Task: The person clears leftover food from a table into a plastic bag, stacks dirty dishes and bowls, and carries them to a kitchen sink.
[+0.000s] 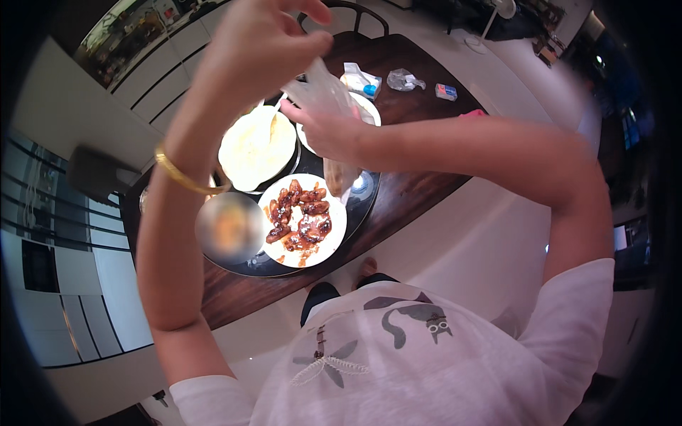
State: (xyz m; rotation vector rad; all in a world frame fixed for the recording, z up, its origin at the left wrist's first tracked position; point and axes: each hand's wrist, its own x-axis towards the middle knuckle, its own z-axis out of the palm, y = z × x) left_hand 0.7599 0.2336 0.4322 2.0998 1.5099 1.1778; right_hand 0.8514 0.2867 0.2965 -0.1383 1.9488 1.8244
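Note:
My right hand is closed around the middle of a translucent plastic bag. Below the fist, the bag's lower part bulges with something brown inside. Above it, my left hand, blurred, has its thumb and a finger curled close to the bag's upper end; whether they pinch the plastic is unclear. A gold bangle circles the left wrist. Under the hands are a plate of glazed brown meat pieces and a large white bowl of pale food with a white spoon in it.
The dishes stand on a round black turntable on a dark wooden table. Farther back lie a tissue pack, a crumpled clear bag and a small packet. A chair stands at the far edge.

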